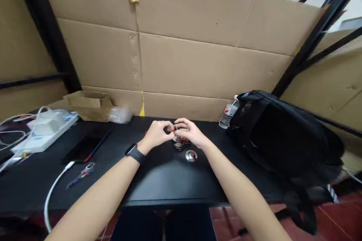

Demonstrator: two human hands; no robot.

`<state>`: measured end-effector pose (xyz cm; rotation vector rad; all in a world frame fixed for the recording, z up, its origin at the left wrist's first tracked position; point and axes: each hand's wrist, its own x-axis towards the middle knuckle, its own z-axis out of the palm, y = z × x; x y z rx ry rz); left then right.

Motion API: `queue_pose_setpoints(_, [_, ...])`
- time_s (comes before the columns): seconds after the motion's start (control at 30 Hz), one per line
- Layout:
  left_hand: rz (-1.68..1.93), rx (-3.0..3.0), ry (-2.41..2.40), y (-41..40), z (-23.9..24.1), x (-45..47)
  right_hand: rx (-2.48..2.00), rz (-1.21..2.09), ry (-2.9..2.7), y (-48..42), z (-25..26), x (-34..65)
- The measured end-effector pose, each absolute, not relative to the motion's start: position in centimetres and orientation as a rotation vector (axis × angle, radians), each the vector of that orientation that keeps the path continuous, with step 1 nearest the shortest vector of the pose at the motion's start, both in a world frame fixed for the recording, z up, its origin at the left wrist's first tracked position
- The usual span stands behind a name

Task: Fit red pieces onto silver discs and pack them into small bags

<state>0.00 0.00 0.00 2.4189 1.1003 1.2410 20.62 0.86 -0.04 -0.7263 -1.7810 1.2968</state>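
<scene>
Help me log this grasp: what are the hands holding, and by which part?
The left hand and right hand pinch a small silver-and-red piece between their fingertips, which hide the part of it that is gripped.

At the centre of the table [169, 180], the left hand [157, 133] and right hand [190, 131] meet around small parts [178, 142], with a disc [191, 156] just before them. A backpack [283, 135] lies to the right, a bottle [228, 115] standing behind its left edge. A phone [86, 145] and keyring [82, 173] lie to the left, a power strip [42, 133] beyond them.
</scene>
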Motion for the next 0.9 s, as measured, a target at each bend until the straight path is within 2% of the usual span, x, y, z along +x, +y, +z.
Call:
queue_pose_setpoints(0.4, [0.932,2.299,1.391,4.6,-1.1,-8.2,-1.296,0.508,-1.868,7.5,-2.5,29.5])
queue_pose_setpoints(0.67, [0.608,2.368,1.343,5.5,-1.8,-10.0,-1.408,0.645,-2.092,8.2,-3.7,31.2])
queue_pose_setpoints(0.8, [0.589,2.369,1.366,5.7,-2.0,-10.0,-1.405,0.602,-2.149,7.4,-2.7,30.7])
queue_pose_setpoints(0.9, [0.609,2.373,1.36,5.7,-2.0,-9.9,-1.246,0.569,-2.316,6.1,-1.4,29.3])
